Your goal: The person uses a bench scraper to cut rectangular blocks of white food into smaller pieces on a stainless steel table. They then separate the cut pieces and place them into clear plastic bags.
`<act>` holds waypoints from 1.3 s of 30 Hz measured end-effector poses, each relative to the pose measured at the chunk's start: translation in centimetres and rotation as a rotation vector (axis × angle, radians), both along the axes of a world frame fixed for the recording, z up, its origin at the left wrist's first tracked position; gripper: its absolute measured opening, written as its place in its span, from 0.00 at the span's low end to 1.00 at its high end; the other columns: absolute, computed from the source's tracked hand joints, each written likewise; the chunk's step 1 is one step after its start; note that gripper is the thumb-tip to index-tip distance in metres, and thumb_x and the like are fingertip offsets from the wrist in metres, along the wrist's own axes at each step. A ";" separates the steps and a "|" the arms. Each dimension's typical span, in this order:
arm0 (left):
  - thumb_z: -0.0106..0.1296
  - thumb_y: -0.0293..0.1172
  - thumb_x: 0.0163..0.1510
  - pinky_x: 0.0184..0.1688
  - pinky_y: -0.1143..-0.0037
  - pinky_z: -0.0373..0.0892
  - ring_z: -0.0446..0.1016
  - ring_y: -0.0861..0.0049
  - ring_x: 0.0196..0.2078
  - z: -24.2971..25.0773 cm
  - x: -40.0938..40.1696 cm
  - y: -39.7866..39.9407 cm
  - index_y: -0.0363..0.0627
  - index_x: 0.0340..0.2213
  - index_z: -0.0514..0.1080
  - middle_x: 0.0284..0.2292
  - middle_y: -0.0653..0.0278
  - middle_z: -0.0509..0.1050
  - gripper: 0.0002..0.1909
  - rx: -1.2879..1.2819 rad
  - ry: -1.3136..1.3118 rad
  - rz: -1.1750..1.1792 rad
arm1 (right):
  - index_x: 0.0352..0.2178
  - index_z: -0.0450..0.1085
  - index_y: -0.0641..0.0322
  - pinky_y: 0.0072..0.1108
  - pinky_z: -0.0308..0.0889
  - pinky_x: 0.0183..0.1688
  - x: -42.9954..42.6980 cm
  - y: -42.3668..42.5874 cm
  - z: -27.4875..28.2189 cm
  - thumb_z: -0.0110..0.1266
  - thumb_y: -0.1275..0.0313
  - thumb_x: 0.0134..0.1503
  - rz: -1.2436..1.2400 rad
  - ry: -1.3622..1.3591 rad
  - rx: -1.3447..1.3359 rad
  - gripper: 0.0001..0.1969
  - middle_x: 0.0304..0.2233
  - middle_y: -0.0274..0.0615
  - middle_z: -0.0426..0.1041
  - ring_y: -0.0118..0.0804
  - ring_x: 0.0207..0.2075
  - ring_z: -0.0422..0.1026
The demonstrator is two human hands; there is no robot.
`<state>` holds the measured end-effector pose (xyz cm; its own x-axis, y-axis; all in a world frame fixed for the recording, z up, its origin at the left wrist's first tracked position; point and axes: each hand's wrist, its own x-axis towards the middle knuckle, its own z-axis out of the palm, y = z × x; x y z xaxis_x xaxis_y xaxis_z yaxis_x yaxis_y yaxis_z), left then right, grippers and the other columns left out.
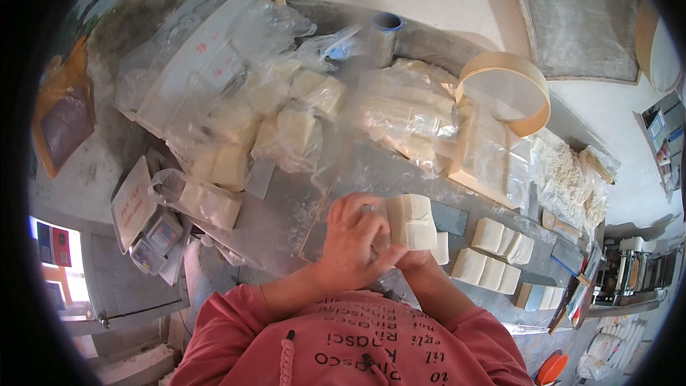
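Observation:
A cream-coloured block of stacked thin sheets, apparently dough wrappers (420, 225), is held just in front of my body. My right hand (415, 260) supports it from below, most of its fingers hidden by the block. My left hand (353, 238) is at the block's left end with its fingers curled and somewhat blurred. Its thumb reaches towards the block's lower edge; whether the fingers grip anything is unclear. Beyond the block, a flat grey metal plate (449, 217) lies on the worktable (300, 214).
Similar cut stacks (486, 271) lie to the right, near a wide blade (568, 256). Bagged blocks (292, 131) crowd the back left beside a white plastic crate (198, 59). Plastic-covered sheets (485, 153), a round wooden sieve (504, 94) and floury scraps (557, 177) sit at the back right.

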<state>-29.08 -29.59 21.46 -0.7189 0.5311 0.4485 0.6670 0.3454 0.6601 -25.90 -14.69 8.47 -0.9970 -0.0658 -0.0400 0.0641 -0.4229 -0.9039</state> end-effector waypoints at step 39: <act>0.56 0.27 0.50 0.48 0.75 0.63 0.68 0.76 0.44 -3.8 -1.2 0.8 0.39 0.57 0.48 0.42 0.55 0.68 0.37 0.145 -0.897 -0.123 | 0.55 0.55 0.57 0.27 0.57 0.57 2.8 2.8 -1.6 0.40 0.60 0.63 -0.103 0.236 0.153 0.22 0.51 0.37 0.64 0.33 0.51 0.64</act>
